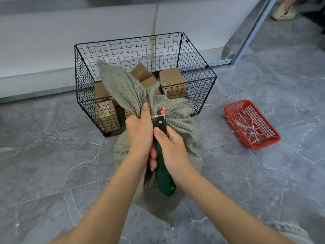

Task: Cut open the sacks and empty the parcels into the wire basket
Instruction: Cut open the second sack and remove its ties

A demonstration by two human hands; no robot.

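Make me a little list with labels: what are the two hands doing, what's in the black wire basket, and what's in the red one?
left hand: holds the bunched neck of the sack
right hand: holds a green-handled knife, blade end at the sack's neck
sack: grey-green, on the floor, in front of the wire basket
wire basket: brown cardboard parcels inside
red basket: thin white strips, off to the right
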